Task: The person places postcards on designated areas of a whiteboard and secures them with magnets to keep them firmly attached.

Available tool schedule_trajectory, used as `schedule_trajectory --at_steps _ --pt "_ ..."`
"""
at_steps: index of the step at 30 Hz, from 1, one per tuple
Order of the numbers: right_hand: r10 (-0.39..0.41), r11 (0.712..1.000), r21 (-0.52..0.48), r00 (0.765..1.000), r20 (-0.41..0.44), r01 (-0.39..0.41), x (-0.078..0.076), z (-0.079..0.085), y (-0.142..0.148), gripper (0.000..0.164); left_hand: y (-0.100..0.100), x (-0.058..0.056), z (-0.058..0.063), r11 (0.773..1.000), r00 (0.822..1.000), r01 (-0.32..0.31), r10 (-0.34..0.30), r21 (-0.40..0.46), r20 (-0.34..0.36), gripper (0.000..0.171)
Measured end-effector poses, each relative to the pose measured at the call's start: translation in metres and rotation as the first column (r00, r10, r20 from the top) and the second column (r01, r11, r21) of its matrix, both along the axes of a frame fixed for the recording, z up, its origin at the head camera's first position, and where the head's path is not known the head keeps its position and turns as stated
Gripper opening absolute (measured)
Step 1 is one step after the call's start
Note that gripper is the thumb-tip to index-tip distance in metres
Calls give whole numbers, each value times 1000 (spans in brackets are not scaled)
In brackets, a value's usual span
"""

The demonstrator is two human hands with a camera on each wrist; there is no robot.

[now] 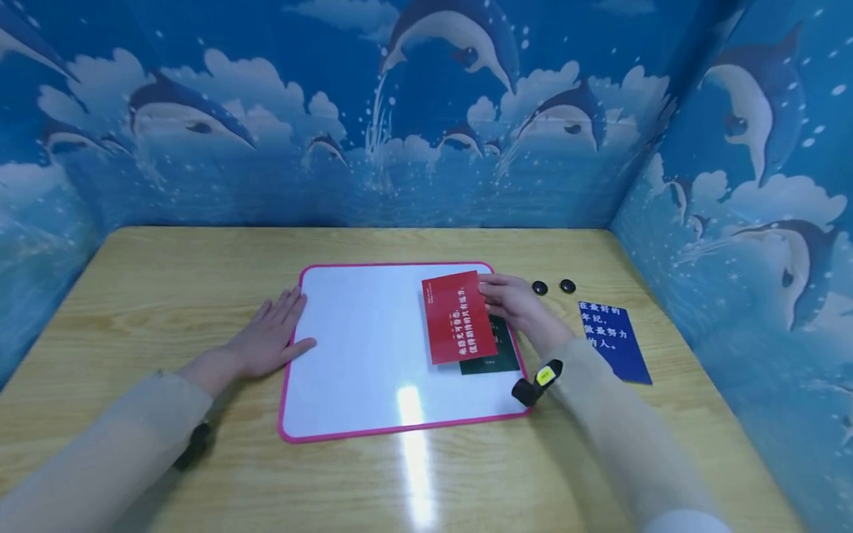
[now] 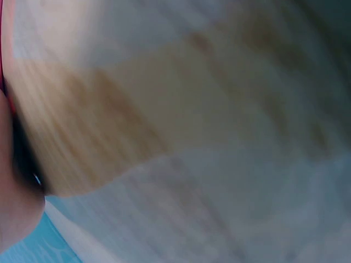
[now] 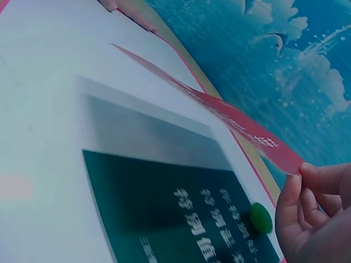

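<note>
A whiteboard [image 1: 360,348] with a pink rim lies on the table. My left hand [image 1: 273,337] rests at its left edge, fingers straight and thumb over the white surface. My right hand [image 1: 509,300] pinches one edge of a red card [image 1: 458,314] with white writing. In the right wrist view the red card hangs above the board, slightly bent. Below it a dark green card [image 3: 148,203] with white writing lies on the board, partly hidden by the red card in the head view. A round green magnet [image 3: 261,218] sits on the green card near its edge.
Right of the board a blue card [image 1: 620,344] with white writing lies on the wooden table [image 1: 200,259]. Two round black pieces [image 1: 540,288] are behind it. Walls with dolphin pictures [image 1: 266,178] stand around the table. The left wrist view is mostly blocked by blurred fabric.
</note>
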State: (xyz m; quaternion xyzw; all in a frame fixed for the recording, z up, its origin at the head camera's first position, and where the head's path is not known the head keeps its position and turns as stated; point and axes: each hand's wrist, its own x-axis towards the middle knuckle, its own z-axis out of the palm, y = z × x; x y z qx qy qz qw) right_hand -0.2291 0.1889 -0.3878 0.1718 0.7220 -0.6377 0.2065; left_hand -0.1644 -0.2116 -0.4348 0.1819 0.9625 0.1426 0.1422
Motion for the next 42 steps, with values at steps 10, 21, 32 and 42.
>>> schedule_trajectory --at_steps 10,21,32,42 --pt "38 999 27 999 -30 -37 -1 -3 -26 42 1 -1 -1 1000 1000 -7 7 -5 11 92" --pt "89 986 147 993 -84 -76 2 -10 -39 38 2 0 2 1000 1000 -6 6 7 15 91" --pt "229 898 419 957 -176 -137 8 -19 -58 33 2 1 3 1000 1000 -2 2 5 4 92" --pt "310 803 577 931 -192 -149 12 -20 -67 33 0 -1 -3 1000 1000 3 -3 -7 -4 91"
